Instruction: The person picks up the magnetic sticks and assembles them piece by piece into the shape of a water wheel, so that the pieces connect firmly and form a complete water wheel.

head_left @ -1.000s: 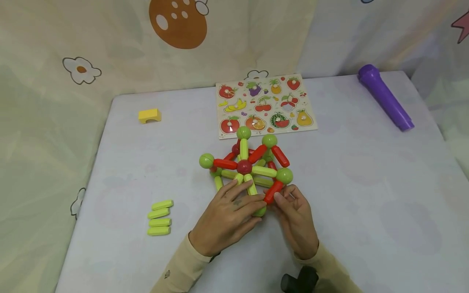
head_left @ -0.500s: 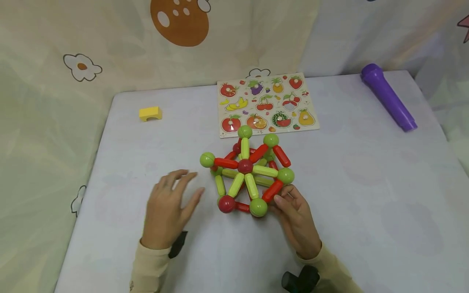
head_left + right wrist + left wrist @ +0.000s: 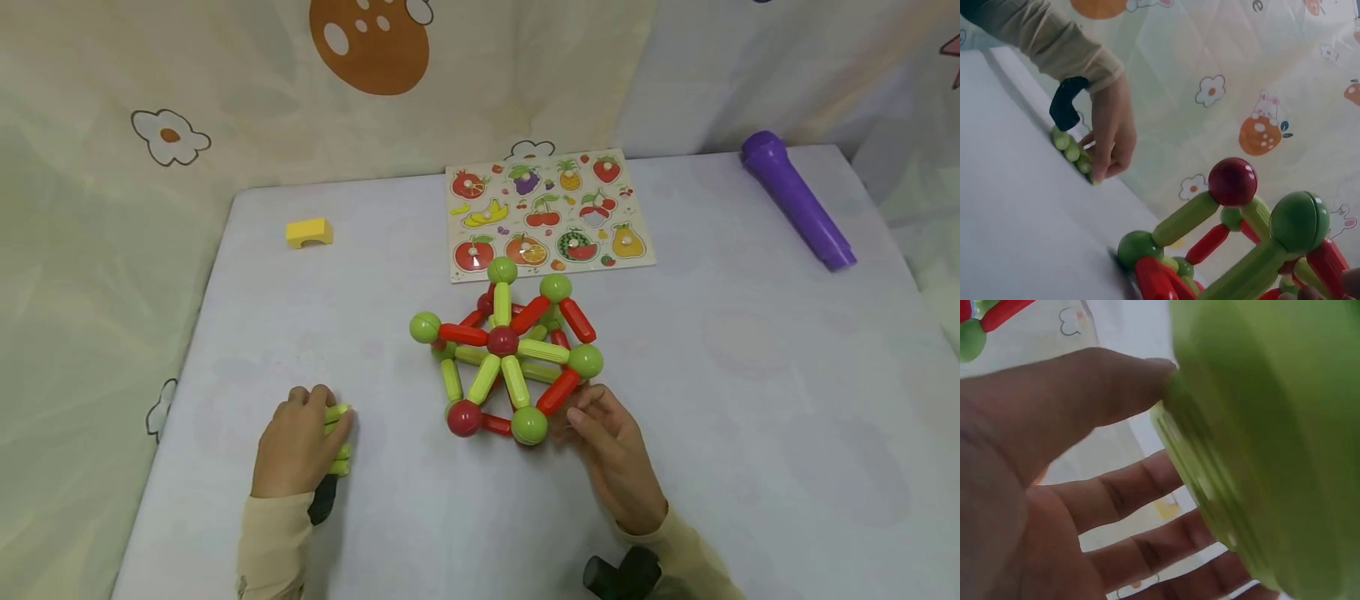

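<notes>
Now the left hand (image 3: 296,446) is no longer on the ball-and-rod structure of red and green plastic sticks and balls (image 3: 506,358); half a second ago it hung open in the air, and now it lies on the small pile of loose lime-green plastic rods (image 3: 339,437) at the left of the pale table (image 3: 750,400); its fingers curl over the top rod and seem to pinch it, so I judge that a new piece is being taken. The right hand (image 3: 611,450) stays at the near right corner of the structure; its fingertips touch a red rod, fingers nearly straight, not clenched. The left wrist view shows only a blurred green rod against the thumb; the right wrist view shows the pile from the side, under the left fingers.
</notes>
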